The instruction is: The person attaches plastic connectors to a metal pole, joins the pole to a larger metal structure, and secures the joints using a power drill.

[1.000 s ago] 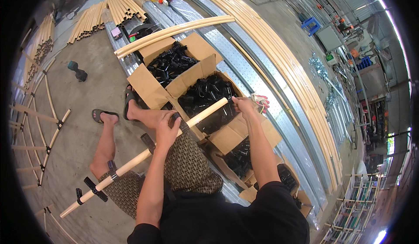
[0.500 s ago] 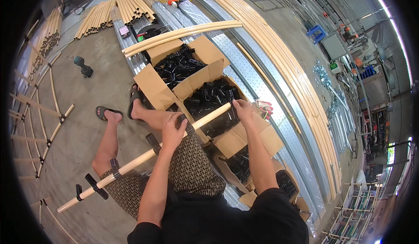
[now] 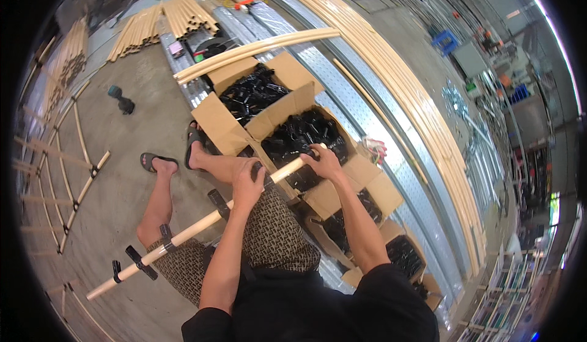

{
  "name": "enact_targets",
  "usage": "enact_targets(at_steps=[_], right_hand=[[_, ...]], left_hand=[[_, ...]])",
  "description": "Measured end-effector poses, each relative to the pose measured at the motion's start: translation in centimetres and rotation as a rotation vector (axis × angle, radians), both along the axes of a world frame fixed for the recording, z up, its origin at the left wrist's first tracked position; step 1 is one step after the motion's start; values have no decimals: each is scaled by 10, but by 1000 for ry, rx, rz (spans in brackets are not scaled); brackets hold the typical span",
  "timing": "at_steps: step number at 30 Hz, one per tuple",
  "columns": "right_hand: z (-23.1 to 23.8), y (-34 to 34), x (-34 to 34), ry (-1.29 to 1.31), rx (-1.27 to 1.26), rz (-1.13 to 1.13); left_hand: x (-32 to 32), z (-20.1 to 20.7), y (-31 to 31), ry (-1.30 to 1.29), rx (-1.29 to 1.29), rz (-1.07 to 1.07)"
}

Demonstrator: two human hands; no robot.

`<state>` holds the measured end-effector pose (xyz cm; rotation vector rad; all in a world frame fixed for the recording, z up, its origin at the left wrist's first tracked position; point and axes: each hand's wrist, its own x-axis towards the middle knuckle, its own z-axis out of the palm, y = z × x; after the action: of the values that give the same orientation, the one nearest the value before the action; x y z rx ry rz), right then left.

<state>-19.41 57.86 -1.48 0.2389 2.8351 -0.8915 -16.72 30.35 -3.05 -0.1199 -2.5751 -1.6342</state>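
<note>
A cream-coloured pipe (image 3: 195, 227) lies slantwise across my lap, with several black pipe connectors (image 3: 166, 237) spaced along it. My left hand (image 3: 247, 186) is closed around a black connector on the pipe, toward its upper right part. Close to the pipe's far right end, my right hand (image 3: 324, 163) is closed on another black connector (image 3: 314, 154), mostly hidden by the fingers. Just beyond that hand stands an open cardboard box (image 3: 287, 105) filled with loose black connectors (image 3: 299, 135).
Another open box (image 3: 221, 122) of black parts stands farther off, and more boxes (image 3: 382, 186) sit to the right. Long cream pipes (image 3: 391, 91) lie over metal planks (image 3: 342, 97). Assembled pipe frames (image 3: 76, 204) are at left. A dark tool (image 3: 122, 100) stands on the floor.
My right hand has come left and down from beyond the pipe's end onto the pipe, bringing the black connector with it. My left hand stays at about the same spot on the pipe.
</note>
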Motion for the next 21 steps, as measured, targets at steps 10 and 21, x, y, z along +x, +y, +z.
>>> enact_targets(at_steps=[10, 21], right_hand=[[-3, -49, 25, 116, -99, -202], [-3, -52, 34, 121, -392, -166]], left_hand=[[-2, -1, -1, 1, -50, -54], [-2, 12, -2, -64, -4, -50]])
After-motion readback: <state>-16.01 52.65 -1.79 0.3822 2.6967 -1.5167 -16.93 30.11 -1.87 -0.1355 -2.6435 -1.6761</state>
